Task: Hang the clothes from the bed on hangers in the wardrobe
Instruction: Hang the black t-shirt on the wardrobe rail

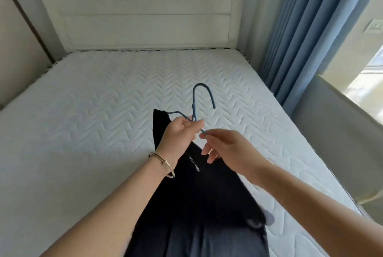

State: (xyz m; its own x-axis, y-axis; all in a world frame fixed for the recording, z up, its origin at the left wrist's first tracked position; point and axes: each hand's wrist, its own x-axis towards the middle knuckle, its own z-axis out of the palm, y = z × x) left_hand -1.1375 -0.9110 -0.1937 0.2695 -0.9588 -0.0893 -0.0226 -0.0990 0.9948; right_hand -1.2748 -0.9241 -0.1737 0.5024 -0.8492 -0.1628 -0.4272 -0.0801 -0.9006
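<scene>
Above white quilted mattress (pixel 83 122), blue wire hanger (pixel 204 89) carries black garment (pixel 207 194); left hand (pixel 182 130) fingers curl round hanger neck, right hand (pixel 226 147) thumb and forefinger pinch its sloping arm, rest loose.

Bedroom: mattress (pixel 103 101), headboard (pixel 145 12), curtains (pixel 306 18)

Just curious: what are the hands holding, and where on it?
A blue hanger carrying a black garment: the left hand grips it just below the hook, and the right hand pinches one sloping arm.
</scene>
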